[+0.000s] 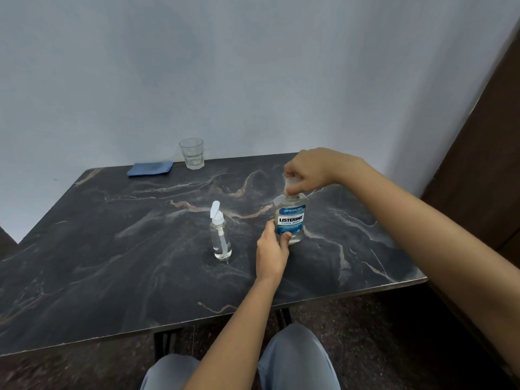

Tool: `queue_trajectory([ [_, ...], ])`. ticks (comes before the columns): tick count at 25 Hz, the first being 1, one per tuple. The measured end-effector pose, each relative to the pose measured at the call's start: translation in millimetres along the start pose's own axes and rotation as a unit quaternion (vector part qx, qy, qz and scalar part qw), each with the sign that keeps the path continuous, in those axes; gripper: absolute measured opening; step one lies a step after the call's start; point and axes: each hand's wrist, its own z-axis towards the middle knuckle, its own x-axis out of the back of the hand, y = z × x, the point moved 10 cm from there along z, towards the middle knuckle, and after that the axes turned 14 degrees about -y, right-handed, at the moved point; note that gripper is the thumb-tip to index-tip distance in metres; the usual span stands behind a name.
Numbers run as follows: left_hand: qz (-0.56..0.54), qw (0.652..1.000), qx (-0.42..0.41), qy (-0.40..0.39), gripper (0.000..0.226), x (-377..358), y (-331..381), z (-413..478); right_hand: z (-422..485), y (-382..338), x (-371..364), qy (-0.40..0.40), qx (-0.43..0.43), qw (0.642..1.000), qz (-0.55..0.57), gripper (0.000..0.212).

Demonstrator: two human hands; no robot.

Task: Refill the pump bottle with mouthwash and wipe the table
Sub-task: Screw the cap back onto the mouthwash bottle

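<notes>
Left hand gripping the clear blue-labelled mouthwash bottle at its base, right hand pinching its cap, clear white-topped pump bottle standing just left of both.

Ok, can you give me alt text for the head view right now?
Right hand grips the cap of a mouthwash bottle standing on a dark marble table; left hand steadies its base. A pump bottle stands left; a glass and blue cloth sit far back.

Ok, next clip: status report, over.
Left hand steadies mouthwash bottle; right hand grips its cap. Pump bottle upright, pump still on. Cloth and glass far back, nothing in the way.
</notes>
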Motion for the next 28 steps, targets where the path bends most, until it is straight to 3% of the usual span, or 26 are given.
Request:
queue_trajectory([
  [4, 0.003, 1.0, 0.013, 0.005, 0.03, 0, -2, -1, 4, -10, 1, 0.067, -0.025, 0.985, -0.156, 0.056],
  [17, 0.018, 0.999, 0.043, 0.012, 0.028, 5, 1, -5, -15, 2, -12, 0.162, -0.282, 0.946, 0.012, 0.049],
  [23, -0.05, 0.996, 0.068, -0.02, 0.024, -1, -5, -3, -23, -1, -19, 0.173, -0.324, 0.929, 0.051, 0.051],
  [26, -0.061, 0.995, 0.074, -0.039, 0.036, 2, 0, -8, -25, -4, -23, 0.165, -0.323, 0.929, 0.077, 0.055],
  [28, -0.045, 0.998, 0.037, 0.022, 0.039, 25, 13, -26, -30, -3, -25, 0.166, -0.339, 0.922, 0.089, 0.064],
])
